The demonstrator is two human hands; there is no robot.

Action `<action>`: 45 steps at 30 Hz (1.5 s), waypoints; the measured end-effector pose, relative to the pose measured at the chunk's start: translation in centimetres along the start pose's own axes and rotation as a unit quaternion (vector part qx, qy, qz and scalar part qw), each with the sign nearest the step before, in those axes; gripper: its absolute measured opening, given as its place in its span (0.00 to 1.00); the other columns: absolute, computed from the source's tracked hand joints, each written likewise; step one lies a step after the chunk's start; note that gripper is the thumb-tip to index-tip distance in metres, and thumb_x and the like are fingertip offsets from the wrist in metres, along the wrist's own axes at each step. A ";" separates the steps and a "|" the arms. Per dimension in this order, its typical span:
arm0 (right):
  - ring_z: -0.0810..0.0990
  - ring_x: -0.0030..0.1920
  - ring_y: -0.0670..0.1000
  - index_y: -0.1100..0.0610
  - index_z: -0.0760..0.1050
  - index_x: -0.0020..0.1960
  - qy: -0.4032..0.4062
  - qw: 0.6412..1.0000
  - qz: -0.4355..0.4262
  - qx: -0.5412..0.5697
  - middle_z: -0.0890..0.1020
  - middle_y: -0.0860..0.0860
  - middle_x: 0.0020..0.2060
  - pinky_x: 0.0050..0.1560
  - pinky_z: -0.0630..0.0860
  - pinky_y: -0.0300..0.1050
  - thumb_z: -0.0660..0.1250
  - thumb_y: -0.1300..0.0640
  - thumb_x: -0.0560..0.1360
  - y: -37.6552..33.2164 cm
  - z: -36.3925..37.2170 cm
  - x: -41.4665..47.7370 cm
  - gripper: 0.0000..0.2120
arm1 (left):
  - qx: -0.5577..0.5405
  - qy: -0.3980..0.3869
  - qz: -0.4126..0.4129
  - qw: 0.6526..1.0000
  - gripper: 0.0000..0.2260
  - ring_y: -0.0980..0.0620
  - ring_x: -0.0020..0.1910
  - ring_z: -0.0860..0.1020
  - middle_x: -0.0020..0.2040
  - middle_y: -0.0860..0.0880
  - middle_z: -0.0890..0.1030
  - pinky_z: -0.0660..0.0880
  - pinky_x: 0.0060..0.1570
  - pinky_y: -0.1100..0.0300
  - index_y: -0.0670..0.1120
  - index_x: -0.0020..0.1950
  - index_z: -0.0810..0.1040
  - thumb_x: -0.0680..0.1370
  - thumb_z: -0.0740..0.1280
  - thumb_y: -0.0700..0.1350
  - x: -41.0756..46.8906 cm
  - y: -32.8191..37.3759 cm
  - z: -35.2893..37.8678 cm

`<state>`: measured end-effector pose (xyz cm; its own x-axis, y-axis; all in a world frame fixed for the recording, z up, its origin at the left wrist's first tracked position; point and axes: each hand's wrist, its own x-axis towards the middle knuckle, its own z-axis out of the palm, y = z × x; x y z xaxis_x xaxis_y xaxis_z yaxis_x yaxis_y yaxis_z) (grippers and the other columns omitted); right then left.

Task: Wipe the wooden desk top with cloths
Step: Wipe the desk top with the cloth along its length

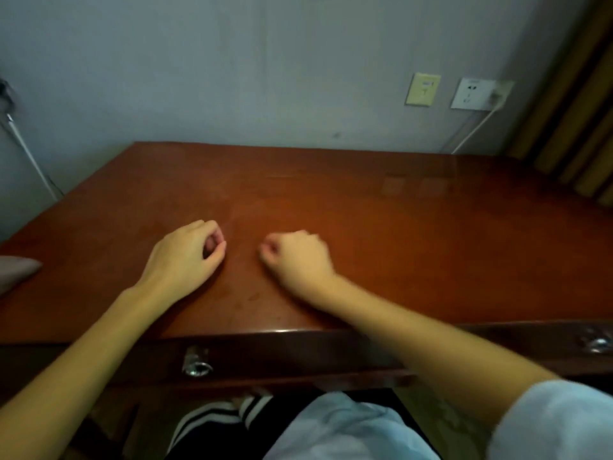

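Note:
A reddish-brown wooden desk top (pixel 381 234) fills the middle of the head view. My left hand (pixel 189 257) rests on it left of centre, fingers curled under, holding nothing. My right hand (pixel 295 257) rests a short way to its right, also loosely curled and empty, slightly blurred. A greyish cloth (pixel 16 270) lies at the desk's left edge, well away from both hands and partly cut off by the frame.
The desk's back edge meets a grey wall with two wall plates (pixel 423 89) (pixel 474 94) and a white cable (pixel 474 131). Striped curtains (pixel 577 127) hang at the right. A drawer front with metal pulls (pixel 197 363) (pixel 597 341) runs under the front edge.

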<state>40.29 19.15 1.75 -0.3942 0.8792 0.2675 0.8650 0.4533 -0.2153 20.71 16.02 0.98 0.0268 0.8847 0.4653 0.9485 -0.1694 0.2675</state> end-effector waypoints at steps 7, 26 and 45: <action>0.80 0.48 0.63 0.53 0.77 0.50 -0.012 0.997 -0.064 0.036 0.82 0.58 0.45 0.41 0.72 0.49 0.59 0.47 0.78 -2.4 -1.6 -5.5 0.12 | 0.001 0.006 -0.008 1.000 0.05 0.51 0.35 0.71 0.36 0.54 0.73 0.66 0.34 0.57 0.52 0.41 0.73 0.75 0.68 0.46 -1.8 0.3 -0.3; 0.81 0.50 0.62 0.59 0.79 0.53 -0.021 0.993 -0.085 0.076 0.82 0.59 0.48 0.46 0.74 0.48 0.59 0.56 0.78 -17.3 2.3 -4.9 0.11 | 0.038 0.073 -0.100 0.992 0.03 0.44 0.40 0.76 0.39 0.49 0.76 0.70 0.37 0.55 0.47 0.43 0.77 0.75 0.68 0.45 -4.8 -6.0 -5.6; 0.80 0.53 0.62 0.52 0.78 0.57 -0.013 0.999 -0.029 0.037 0.82 0.59 0.52 0.51 0.76 0.49 0.58 0.47 0.78 -6.5 3.5 9.6 0.15 | 0.131 0.125 -0.220 0.958 0.05 0.44 0.40 0.74 0.39 0.45 0.74 0.68 0.36 0.54 0.44 0.43 0.74 0.77 0.64 0.44 -10.2 -15.7 -10.1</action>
<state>29.80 25.21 2.46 -0.4521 0.8541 0.2573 0.8151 0.5127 -0.2696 2.38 5.21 0.57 -0.4401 0.7082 0.5521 0.8979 0.3409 0.2784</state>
